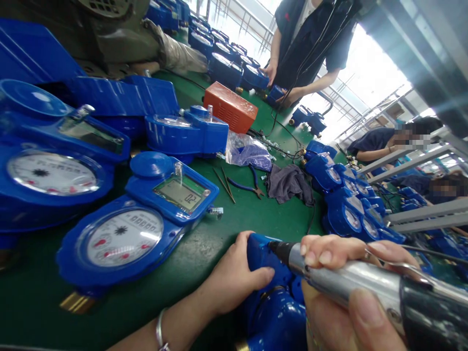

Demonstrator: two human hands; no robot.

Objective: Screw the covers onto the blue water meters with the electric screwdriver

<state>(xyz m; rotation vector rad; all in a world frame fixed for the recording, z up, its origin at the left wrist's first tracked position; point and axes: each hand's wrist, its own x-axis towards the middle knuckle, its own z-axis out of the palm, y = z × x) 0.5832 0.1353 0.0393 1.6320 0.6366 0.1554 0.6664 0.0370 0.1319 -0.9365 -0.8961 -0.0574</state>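
My left hand [232,278] grips a blue water meter [272,307] at the near edge of the green table [256,209], thumb across its top. My right hand [343,292] is wrapped around a silver electric screwdriver [365,282], whose dark tip rests on top of that meter. A second blue meter [139,229] with a white dial and a lit display lies flat to the left of my hands.
Several more blue meters lie at the left [51,165] and in a row at the right [347,200]. An orange box [230,107], a plastic bag [246,151], pliers [248,185] and a grey rag [288,183] sit mid-table. A person [310,44] works at the far end.
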